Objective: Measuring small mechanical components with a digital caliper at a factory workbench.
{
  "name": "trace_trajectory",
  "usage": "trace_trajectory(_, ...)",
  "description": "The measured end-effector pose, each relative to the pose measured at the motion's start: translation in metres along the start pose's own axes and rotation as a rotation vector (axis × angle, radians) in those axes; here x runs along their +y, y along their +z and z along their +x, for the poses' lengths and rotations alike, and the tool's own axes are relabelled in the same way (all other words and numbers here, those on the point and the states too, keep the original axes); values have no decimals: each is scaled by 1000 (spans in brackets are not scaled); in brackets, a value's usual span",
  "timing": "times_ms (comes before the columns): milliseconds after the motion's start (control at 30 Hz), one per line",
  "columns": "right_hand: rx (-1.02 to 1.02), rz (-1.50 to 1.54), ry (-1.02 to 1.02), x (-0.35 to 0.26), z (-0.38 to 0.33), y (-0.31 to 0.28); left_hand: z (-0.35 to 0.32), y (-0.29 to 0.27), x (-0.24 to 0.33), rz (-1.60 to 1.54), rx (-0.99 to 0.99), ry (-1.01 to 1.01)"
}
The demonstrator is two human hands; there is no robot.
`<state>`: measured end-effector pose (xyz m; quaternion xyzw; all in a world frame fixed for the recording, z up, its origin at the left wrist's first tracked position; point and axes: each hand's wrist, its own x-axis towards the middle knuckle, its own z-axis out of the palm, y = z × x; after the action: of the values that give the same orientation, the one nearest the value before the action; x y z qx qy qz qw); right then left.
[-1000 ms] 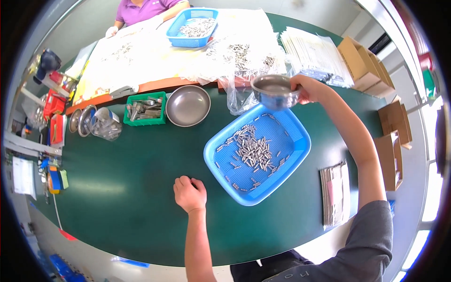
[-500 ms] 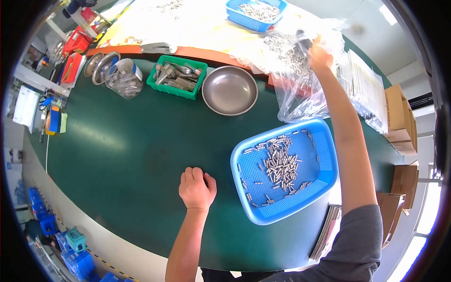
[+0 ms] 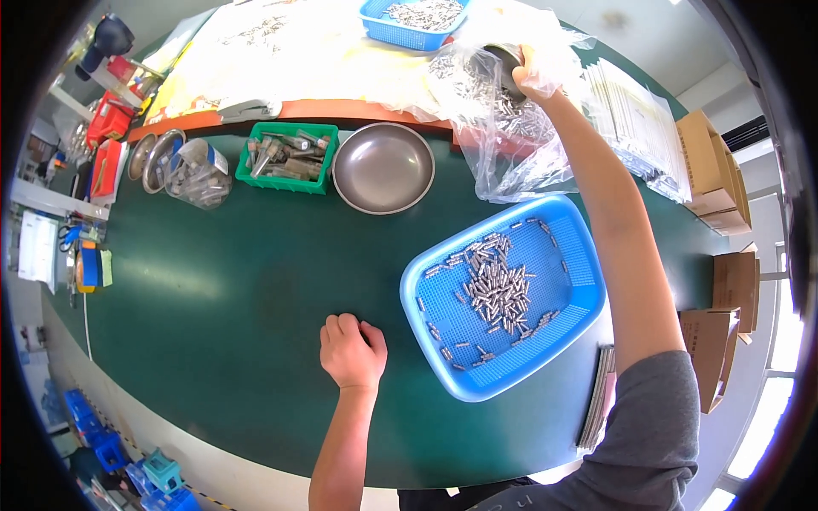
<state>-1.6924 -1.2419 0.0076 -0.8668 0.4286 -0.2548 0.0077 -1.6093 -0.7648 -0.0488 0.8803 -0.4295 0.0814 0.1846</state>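
Note:
My right hand (image 3: 537, 75) grips the rim of a metal bowl (image 3: 506, 66) at the mouth of a clear plastic bag (image 3: 490, 166). The bowl is tilted, and its contents cannot be made out. Small metal pins (image 3: 460, 78) fill the bag around it. My left hand (image 3: 352, 351) rests on the green table as a closed fist; the inside of the fist is hidden. Between my arms stands a blue plastic basket (image 3: 464, 385), with a heap of short metal pins (image 3: 498, 294) on its perforated bottom and stray ones along its sides.
An empty metal bowl (image 3: 383, 168) stands beside a green bin (image 3: 290, 182) of small tubes. Further left are a clear jar (image 3: 198, 175) and metal dishes (image 3: 162, 162). Another blue basket (image 3: 409, 36) of pins stands at the back. Cardboard boxes (image 3: 711, 170) line the right.
My right hand has drawn the metal bowl slightly up and left, so more of it shows. The whole view has shifted a little. My left fist stays on the table.

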Motion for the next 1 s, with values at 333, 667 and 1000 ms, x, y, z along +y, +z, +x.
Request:
trace_trajectory(333,39,-53,318,-1,-11,12,-1,-1,1,9,-6,11)
trace_trajectory(667,-301,-194,300,-20,-17,2,-5,2,-1,-49,-30,2)
trace_trajectory(1000,-353,-26,614,-45,-50,-54,75,-13,33,-1165,-28,-224)
